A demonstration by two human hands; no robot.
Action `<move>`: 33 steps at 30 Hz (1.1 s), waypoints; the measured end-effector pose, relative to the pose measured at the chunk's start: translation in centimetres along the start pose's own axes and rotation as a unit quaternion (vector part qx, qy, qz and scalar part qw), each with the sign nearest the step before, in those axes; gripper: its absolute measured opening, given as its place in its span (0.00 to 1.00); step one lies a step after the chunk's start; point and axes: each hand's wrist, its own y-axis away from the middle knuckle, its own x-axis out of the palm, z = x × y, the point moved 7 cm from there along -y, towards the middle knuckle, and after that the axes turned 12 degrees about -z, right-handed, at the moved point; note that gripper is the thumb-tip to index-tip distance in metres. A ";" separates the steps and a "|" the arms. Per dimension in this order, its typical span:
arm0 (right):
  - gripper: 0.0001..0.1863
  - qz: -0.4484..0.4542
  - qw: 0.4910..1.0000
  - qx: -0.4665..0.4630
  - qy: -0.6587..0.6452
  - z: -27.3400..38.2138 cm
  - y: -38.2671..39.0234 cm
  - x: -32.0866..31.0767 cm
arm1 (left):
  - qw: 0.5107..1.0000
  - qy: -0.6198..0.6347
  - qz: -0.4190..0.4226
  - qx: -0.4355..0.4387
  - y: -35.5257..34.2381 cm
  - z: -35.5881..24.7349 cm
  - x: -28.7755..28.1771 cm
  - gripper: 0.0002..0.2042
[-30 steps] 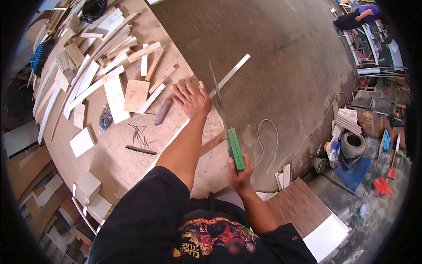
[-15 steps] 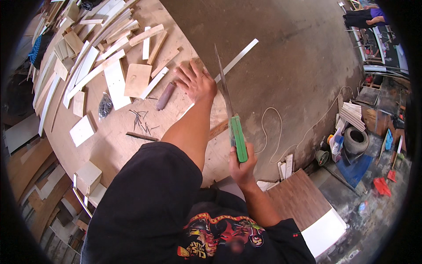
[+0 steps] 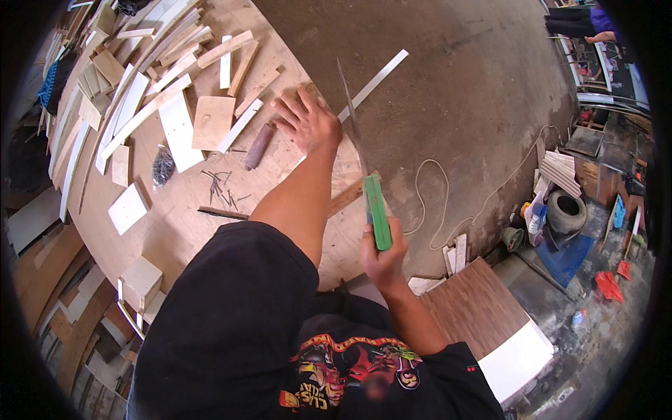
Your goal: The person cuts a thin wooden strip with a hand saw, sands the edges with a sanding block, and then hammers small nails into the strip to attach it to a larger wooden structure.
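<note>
My left hand (image 3: 311,126) lies with fingers spread near the edge of the wooden worktable (image 3: 105,203), pressing down on a thin white wooden strip (image 3: 378,80). That strip runs under the palm and sticks out past the edge, over the floor. In my right hand (image 3: 385,255) is a handsaw, closed in the fist by its green handle (image 3: 376,210). Its narrow blade (image 3: 355,126) points away from me and crosses the strip just right of my left hand; whether the teeth touch the wood I cannot tell. A purple-brown cylinder (image 3: 260,147) lies left of my left fingers.
Loose nails (image 3: 220,183), a bag of dark bits (image 3: 162,166) and a dark thin bar (image 3: 222,213) lie on the table. Many wood offcuts (image 3: 213,122) pile up at far left. A cord (image 3: 446,199) trails on the floor; a brown board (image 3: 476,308) is at right.
The whole view has shifted slightly. Both hands, the saw and the strip keep nearly the same places relative to each other.
</note>
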 end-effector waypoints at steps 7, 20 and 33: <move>0.07 0.005 1.000 -0.007 -0.013 -0.9 0.0 0.1 | 1.000 0.008 -0.013 -0.001 0.0 0.2 0.3 0.32; 0.07 -0.008 1.000 0.008 -0.018 -0.8 -0.1 0.6 | 0.999 0.003 -0.035 0.000 0.0 0.5 0.8 0.31; 0.08 0.005 1.000 -0.024 0.006 -0.5 -1.0 1.0 | 0.999 0.035 -0.032 0.001 -0.1 -0.1 0.5 0.31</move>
